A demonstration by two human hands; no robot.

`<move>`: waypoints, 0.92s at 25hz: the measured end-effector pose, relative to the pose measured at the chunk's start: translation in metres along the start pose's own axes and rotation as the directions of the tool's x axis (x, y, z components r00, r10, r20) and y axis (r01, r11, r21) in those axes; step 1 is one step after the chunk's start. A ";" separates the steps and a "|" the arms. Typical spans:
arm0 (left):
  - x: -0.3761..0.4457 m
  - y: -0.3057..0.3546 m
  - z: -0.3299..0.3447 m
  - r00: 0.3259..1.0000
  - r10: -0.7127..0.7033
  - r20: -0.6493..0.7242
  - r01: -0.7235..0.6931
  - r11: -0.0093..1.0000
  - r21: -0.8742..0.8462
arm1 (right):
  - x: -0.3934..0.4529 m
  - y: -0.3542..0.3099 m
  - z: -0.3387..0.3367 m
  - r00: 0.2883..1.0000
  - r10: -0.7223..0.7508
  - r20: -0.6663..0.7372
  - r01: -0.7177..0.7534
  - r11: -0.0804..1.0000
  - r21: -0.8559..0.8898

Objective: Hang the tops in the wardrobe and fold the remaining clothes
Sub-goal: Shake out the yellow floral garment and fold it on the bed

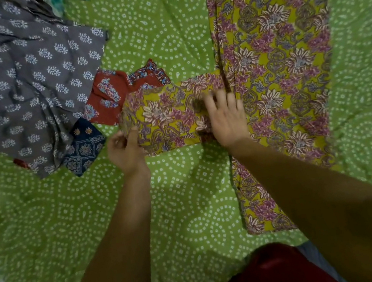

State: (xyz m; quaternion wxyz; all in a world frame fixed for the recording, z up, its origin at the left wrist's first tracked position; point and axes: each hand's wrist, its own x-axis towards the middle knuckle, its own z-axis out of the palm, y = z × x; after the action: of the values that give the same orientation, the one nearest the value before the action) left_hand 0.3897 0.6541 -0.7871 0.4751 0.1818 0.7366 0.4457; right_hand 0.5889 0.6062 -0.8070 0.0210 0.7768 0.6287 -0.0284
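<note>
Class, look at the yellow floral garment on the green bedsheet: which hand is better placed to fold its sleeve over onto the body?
Probably the left hand: it already pinches the sleeve end of the yellow floral garment, while the right hand presses flat near the fold line.

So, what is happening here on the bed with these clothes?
A person is folding a yellow floral garment laid on the green bedsheet. The left hand pinches the end of its sleeve, and the right hand presses flat where the sleeve meets the body. A grey printed garment, a red one and a dark blue piece lie unfolded at the left.
</note>
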 end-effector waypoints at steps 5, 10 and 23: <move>0.005 -0.001 -0.022 0.882 0.203 0.426 -0.412 0.771 0.485 | -0.030 0.003 0.008 0.998 -0.057 0.020 0.058 0.998 -0.016; 0.014 -0.002 -0.025 0.820 0.243 0.519 -0.546 0.604 0.580 | -0.037 -0.005 0.008 0.998 -0.063 0.023 0.063 0.998 -0.001; 0.015 0.000 -0.007 0.989 0.002 0.147 -0.132 0.461 0.877 | -0.029 0.023 0.014 0.566 0.689 0.452 -0.801 0.332 0.498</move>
State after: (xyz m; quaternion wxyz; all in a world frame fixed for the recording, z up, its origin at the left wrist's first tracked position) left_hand 0.3762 0.6612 -0.7937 0.3396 0.4577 0.8217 0.0059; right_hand 0.6056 0.5723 -0.8189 -0.1928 0.9246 0.1427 -0.2961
